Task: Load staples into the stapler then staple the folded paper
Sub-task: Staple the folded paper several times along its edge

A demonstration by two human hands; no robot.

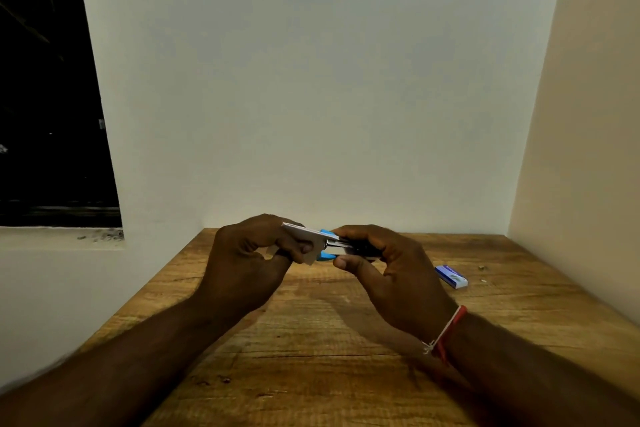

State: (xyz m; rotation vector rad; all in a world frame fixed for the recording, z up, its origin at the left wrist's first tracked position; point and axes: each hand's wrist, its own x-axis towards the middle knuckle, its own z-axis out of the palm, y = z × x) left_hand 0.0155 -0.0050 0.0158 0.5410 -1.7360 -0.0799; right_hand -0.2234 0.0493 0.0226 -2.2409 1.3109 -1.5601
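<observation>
We hold both items in the air above the middle of the tabletop (311, 340), well clear of its surface. The left hand (242, 263) is closed in a pinch on the folded paper (306, 243); the right hand (388, 267) is wrapped around the stapler (349, 248), thumb beneath and fingers over the top. The paper's near corner sits at the stapler's blue mouth — whether it lies fully between the jaws we cannot tell.

Handling, as we judge it: the folded paper is light and limp, so we grip it close to the fold to keep the layers flush. The stapler is rigid, with smooth metal — we squeeze at mid-body, clear of the mouth. The staple box (451, 276) lies near the right edge of the tabletop.
</observation>
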